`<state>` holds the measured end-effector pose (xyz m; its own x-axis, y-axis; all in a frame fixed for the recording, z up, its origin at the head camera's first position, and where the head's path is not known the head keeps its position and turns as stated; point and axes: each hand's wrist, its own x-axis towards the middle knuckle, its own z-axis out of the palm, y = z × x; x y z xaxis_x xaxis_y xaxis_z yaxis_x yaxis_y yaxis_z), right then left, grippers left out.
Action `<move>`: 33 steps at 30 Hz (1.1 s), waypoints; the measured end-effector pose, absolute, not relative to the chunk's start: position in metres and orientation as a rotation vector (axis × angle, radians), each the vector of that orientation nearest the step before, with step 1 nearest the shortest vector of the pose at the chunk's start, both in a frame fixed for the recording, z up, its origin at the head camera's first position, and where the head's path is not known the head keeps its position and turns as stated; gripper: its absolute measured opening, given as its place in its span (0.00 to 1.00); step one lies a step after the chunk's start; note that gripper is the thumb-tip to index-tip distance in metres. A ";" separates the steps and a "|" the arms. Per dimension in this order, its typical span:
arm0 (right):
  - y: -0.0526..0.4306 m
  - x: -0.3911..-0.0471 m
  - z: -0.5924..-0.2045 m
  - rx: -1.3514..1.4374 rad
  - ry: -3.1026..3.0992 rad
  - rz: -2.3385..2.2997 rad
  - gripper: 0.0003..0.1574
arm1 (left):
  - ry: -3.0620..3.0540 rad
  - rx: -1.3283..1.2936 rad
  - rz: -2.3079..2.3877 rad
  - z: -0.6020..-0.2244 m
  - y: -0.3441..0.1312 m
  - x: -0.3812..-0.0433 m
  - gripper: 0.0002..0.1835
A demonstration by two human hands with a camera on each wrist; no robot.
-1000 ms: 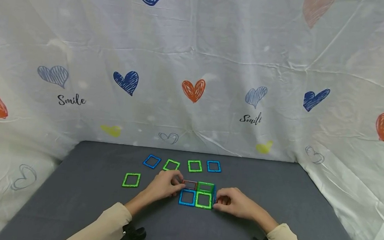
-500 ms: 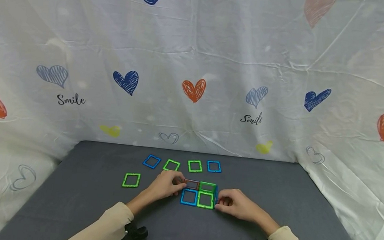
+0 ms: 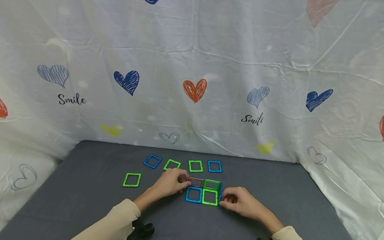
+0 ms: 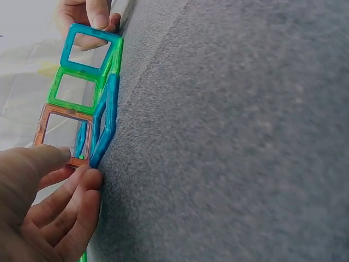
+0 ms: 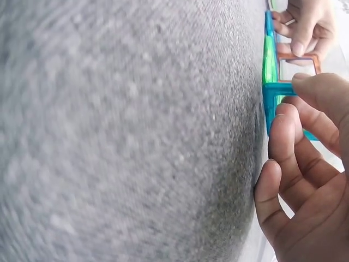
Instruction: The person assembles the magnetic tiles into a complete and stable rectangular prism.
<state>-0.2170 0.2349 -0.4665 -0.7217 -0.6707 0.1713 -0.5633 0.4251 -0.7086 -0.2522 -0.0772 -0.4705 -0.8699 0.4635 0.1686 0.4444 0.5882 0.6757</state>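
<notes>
A joined cluster of magnetic tiles stands between the hands. A flat blue tile (image 3: 193,201) and a flat green tile (image 3: 209,204) lie side by side at its front. Behind them rise an orange tile (image 4: 70,113) and a green tile (image 4: 73,105), both upright. Another blue tile (image 4: 66,48) stands along the right side. My left hand (image 3: 171,182) pinches the orange tile at its outer edge between thumb and fingers. On the other side, my right hand (image 3: 244,204) pinches the upright blue tile, with the thumb on its edge in the right wrist view.
Loose tiles lie flat along the back of the grey-covered table (image 3: 96,191): a blue one (image 3: 151,167), a green one (image 3: 195,171) and others in that row. Another green tile (image 3: 131,186) lies to the left. A white curtain with printed hearts (image 3: 191,127) hangs behind.
Both hands have shifted a little to the right and slightly back, and the joined tiles have moved with them. The loose tiles have stayed in place.
</notes>
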 end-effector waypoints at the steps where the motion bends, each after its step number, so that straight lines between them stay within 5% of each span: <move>1: 0.236 -0.217 -0.467 -1.098 2.536 -1.175 0.04 | 2.775 0.792 1.173 -0.470 -0.076 -0.253 0.02; 17: 0.237 -0.224 -0.467 -1.081 2.535 -1.184 0.05 | 2.806 0.814 1.159 -0.467 -0.078 -0.254 0.03; 33: 0.236 -0.222 -0.472 -1.052 2.486 -1.211 0.03 | 2.779 0.852 1.128 -0.462 -0.147 -0.218 0.07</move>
